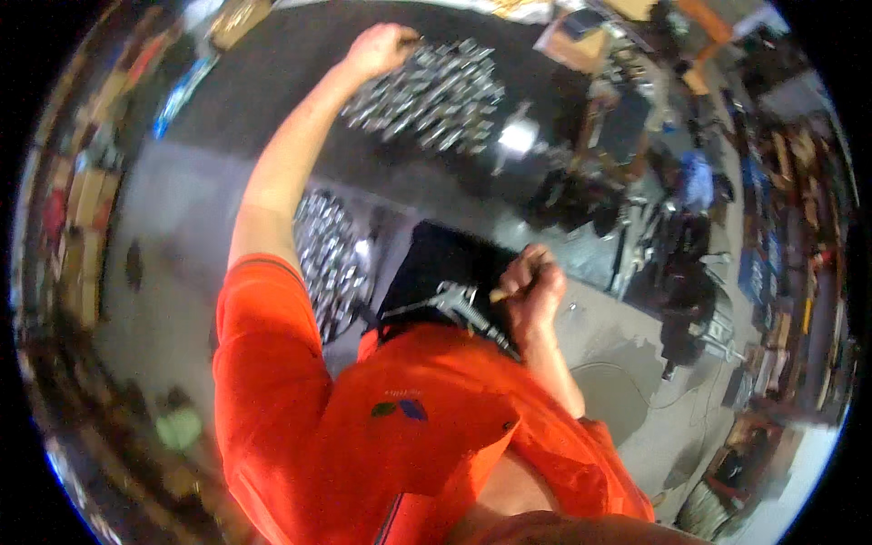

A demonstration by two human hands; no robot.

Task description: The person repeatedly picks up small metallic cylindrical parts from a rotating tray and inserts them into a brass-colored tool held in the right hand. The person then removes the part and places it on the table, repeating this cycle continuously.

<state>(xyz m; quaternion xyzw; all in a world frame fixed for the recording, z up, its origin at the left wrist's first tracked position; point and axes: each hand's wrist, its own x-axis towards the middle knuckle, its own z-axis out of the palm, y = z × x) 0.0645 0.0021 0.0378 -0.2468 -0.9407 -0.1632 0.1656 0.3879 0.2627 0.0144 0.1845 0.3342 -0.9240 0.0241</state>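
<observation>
— Two arms out, and they're doing very different jobs. Your left arm is stretched long and nearly straight, up and away from your orange shirt (381, 436), ending in the left hand (380, 47) at the far edge of the spread of metal parts (431, 95) on the dark mat (272, 100).

— And the fingers there?

— Curled in tight, a closed fist, touching the nearest parts. Whether you've got one pinched inside, I can't tell; it's blurred.

— The other side?

— Your right arm is bent sharply at the elbow, forearm rising, right hand (534, 289) held close in front of your chest. It's clamped around a tool (463, 304), silvery, with a pale handle end poking out by the thumb. The metal shaft angles down toward your shirt.

— Anything between them?

— Yes, a second heap of metal pieces (331, 259) just beside your left upper arm, well apart from both hands.
</observation>
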